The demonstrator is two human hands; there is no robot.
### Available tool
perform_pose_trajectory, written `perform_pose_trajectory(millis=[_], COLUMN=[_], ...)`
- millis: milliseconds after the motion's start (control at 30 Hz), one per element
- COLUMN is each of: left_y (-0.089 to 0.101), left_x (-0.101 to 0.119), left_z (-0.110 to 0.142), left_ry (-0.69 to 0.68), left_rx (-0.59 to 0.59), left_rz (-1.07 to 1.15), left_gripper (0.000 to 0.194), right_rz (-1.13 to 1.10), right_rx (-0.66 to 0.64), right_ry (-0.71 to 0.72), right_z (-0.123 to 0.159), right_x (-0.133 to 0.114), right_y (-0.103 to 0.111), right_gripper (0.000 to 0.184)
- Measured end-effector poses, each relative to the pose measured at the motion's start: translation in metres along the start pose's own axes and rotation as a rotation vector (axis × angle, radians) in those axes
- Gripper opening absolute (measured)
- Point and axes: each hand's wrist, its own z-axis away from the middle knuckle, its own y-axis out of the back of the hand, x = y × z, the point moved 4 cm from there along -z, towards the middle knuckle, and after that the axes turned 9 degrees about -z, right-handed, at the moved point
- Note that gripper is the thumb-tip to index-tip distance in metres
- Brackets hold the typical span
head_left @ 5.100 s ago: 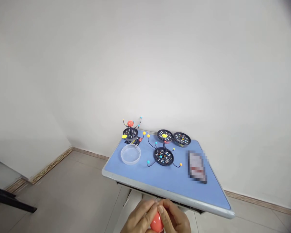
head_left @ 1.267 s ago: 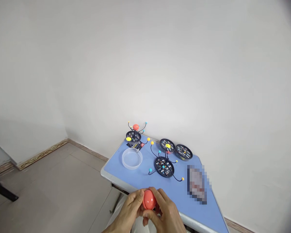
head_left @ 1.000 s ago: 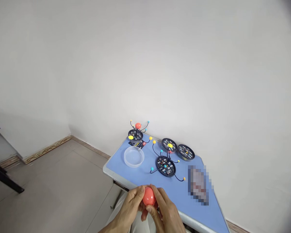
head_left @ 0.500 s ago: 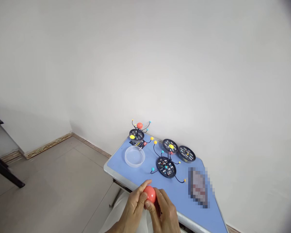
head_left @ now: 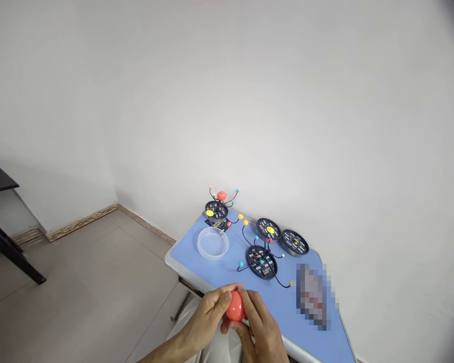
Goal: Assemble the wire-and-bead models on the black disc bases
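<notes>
Both hands hold a glossy red ball (head_left: 235, 306) above the near edge of the table. My left hand (head_left: 208, 317) grips it from the left, its thumb on top. From the right, my right hand (head_left: 260, 325) closes its fingers round the ball, with the thumb underneath. Beyond the hands stands a planet model (head_left: 262, 262) on a round black base, with curved black arms tipped by small coloured balls and no large ball at its centre. A second planet model (head_left: 216, 207), with a red ball on top, stands at the table's far left corner.
On the blue table (head_left: 227, 275) lie a clear round plastic dish (head_left: 213, 244), a round black tray with a yellow disc (head_left: 268, 228), another black tray (head_left: 295, 242) and a pixelated item (head_left: 313, 297). A wall runs behind. Black furniture (head_left: 7, 242) stands at left.
My hands have shifted their hold on the red ball: the right thumb has slid down to its underside. The whole view has moved slightly, while the things on the table stay put.
</notes>
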Motion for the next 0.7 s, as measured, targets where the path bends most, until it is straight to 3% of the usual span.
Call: perform_pose_trajectory(millis=[233, 400, 567, 700], left_y=[-0.005, -0.008, -0.009, -0.007], left_x=[-0.010, -0.020, -0.003, 0.005], left_z=[-0.005, -0.007, 0.000, 0.002], left_ry=[0.106, 0.119, 0.100, 0.066], left_rx=[-0.102, -0.048, -0.001, 0.010], left_rz=[0.196, 0.321, 0.258, 0.165], left_gripper=[0.059, 0.052, 0.056, 0.055], right_rz=[0.107, 0.250, 0.185, 0.203], right_rx=[-0.117, -0.149, -0.122, -0.081], right_ry=[0.052, 0.070, 0.004, 0.047], right_z=[-0.001, 0.000, -0.006, -0.006], right_x=[0.002, 0.007, 0.004, 0.001], right_y=[0.009, 0.008, 0.002, -0.001], right_gripper=[0.043, 0.041, 0.028, 0.040])
